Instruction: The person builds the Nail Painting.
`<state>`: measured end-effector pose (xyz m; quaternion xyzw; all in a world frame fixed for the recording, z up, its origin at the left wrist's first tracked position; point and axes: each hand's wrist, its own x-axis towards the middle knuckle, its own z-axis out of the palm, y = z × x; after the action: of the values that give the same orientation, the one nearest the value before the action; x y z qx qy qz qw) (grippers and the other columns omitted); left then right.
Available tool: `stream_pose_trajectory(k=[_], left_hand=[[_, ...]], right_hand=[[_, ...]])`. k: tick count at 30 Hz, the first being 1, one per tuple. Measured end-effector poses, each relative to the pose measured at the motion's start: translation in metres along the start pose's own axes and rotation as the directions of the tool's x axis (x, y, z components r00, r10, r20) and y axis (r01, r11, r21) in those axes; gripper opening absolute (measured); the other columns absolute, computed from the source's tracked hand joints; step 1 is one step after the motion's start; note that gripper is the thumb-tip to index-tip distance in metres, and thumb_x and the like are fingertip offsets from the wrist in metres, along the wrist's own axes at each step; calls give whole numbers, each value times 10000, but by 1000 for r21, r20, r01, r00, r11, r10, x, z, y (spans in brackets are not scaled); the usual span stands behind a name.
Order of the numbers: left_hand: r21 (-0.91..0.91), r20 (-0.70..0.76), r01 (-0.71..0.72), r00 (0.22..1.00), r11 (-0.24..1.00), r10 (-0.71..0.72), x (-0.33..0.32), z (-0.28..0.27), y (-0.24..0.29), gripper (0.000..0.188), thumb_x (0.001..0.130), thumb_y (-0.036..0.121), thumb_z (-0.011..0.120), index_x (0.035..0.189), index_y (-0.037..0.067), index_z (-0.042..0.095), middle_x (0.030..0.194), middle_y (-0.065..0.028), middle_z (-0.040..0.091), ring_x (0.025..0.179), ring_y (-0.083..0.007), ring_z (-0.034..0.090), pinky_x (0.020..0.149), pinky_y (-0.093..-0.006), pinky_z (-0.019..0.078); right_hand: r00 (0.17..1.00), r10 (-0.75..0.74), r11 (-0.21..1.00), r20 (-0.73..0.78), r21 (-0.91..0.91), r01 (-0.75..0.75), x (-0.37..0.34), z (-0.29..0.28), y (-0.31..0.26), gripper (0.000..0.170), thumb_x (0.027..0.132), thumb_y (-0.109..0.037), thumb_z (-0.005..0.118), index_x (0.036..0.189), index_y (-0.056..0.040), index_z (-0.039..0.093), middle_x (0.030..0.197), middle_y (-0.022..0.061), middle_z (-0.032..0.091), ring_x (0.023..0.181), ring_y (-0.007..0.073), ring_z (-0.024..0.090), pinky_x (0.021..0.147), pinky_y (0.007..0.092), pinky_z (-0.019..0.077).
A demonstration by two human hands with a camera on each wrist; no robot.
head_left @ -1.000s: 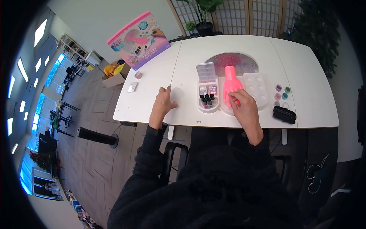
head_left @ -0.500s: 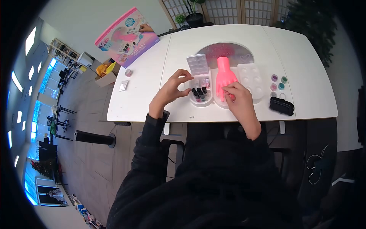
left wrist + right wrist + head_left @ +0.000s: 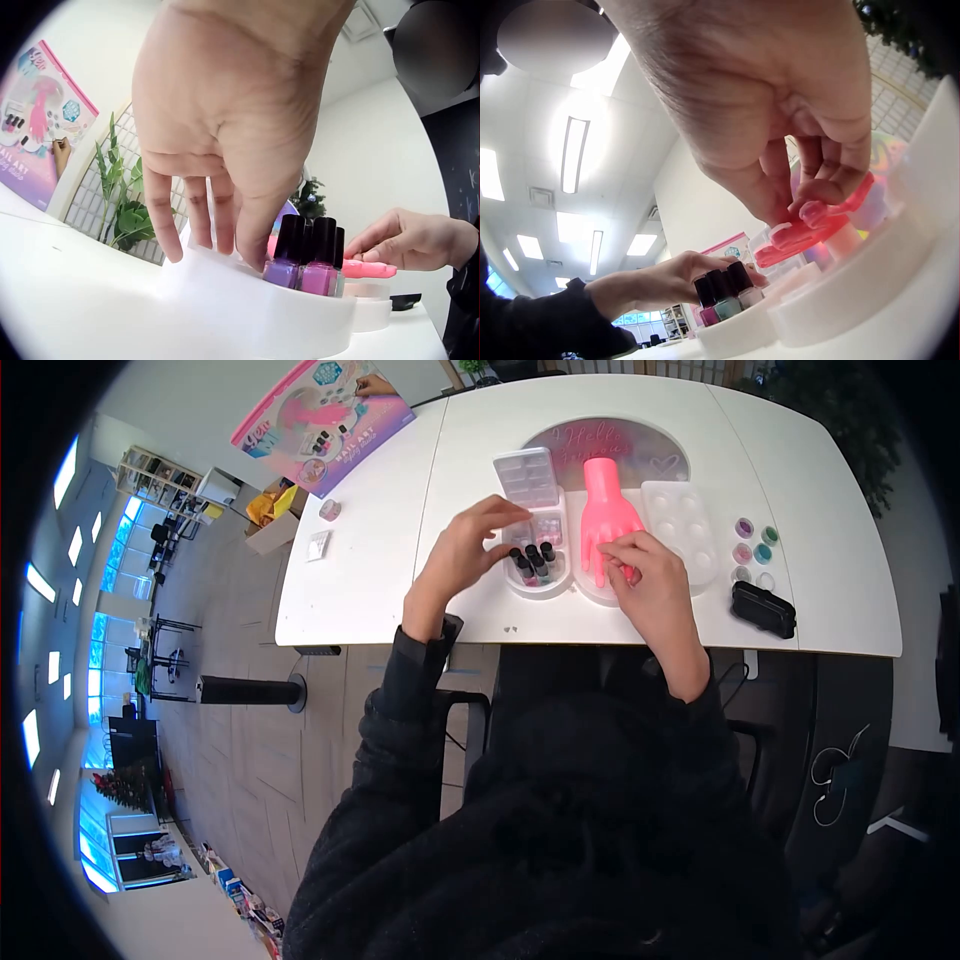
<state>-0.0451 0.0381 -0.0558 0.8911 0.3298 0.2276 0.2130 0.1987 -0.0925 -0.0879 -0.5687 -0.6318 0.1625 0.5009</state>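
A pink model hand (image 3: 598, 510) lies palm down on a white base, its fingers toward the person. My right hand (image 3: 655, 580) is at the model's fingers, thumb and fingertips pinching one pink fingertip in the right wrist view. My left hand (image 3: 462, 555) reaches over the white organizer (image 3: 247, 319), fingers extended down into its rear compartments; the fingertips are partly hidden behind the wall. Nail polish bottles (image 3: 532, 565) with black caps stand in the organizer's front compartment, purple and pink ones (image 3: 319, 262) nearest my left thumb. The organizer's clear divided lid (image 3: 526, 477) is raised.
Right of the model hand is a white palette (image 3: 680, 525) with round wells. Beyond it are several small coloured pots (image 3: 743, 528) and a black case (image 3: 763, 610). A nail art box (image 3: 325, 425) stands at the back left, and a small packet (image 3: 318, 545) lies nearer.
My left hand has moved right from the bare tabletop to over the organizer, its fingers lowering into it. My right hand stays at the model hand's fingers. The head view has shifted.
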Motion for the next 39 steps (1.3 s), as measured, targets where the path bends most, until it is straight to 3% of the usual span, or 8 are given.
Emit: stream_pose_trajectory(k=[5,9,15,18,21,26,33,39], left_hand=[[-122,-21,7,1000,992,-9,10,-4,-10,351,835,-34,787,1172,63,778,1188,-98,741,1045,-334,720,875,-392,613],[49,-166,-154,973,987,160,21,-16,-3,220,946,-66,670,1139,-4,755,1156,-136,752,1056,-302,734,879,-355,588],[9,-254,-328,913,945,319,27,9,84,299,931,-11,698,1228,13,721,1201,-142,718,1029,-360,707,880,-403,568],[21,-36,-231,972,973,231,16,49,121,452,922,149,765,1343,29,651,1467,-151,577,1285,-398,608,1017,-463,549],[226,-117,-349,917,910,381,29,84,107,514,905,207,791,1331,-34,637,1536,-156,538,1422,-396,510,1141,-466,479],[377,21,-134,990,916,136,25,98,99,726,1022,463,640,1534,-21,463,1627,-143,446,1573,-368,305,1234,-689,246],[255,78,-192,981,948,178,33,85,82,632,1018,354,662,1522,15,488,1562,-137,480,1558,-358,331,1238,-671,270],[123,66,-256,966,959,250,32,71,71,528,906,146,772,1380,-26,617,1493,-140,561,1460,-354,468,1185,-529,403]], right_hand=[[999,-21,999,41,-25,22,2,-3,-1,250,862,73,701,1089,6,781,987,131,711,866,268,732,760,360,584],[996,-7,1000,94,24,5,7,-12,-4,250,869,79,686,1095,16,774,1015,136,720,883,255,739,774,337,594],[990,22,995,136,93,-35,9,-32,-5,224,901,73,680,1106,30,758,1039,131,726,898,241,745,771,330,608],[998,49,999,30,-16,-49,10,-49,-3,204,915,50,700,1113,36,748,1084,140,726,902,240,754,770,329,622],[991,130,984,16,-129,-126,9,-70,1,215,910,38,714,1122,28,750,1119,146,727,917,251,756,783,326,635],[985,175,960,2,-222,-170,6,-93,19,253,900,5,748,1152,8,754,1165,139,723,929,258,760,813,338,641],[966,240,907,92,-376,-190,3,-73,7,354,843,-65,821,1193,-50,769,1324,40,712,950,247,752,789,338,626],[979,145,918,147,-389,-77,0,-57,3,386,829,-129,841,1199,-57,764,1248,44,745,852,282,701,781,383,579]])
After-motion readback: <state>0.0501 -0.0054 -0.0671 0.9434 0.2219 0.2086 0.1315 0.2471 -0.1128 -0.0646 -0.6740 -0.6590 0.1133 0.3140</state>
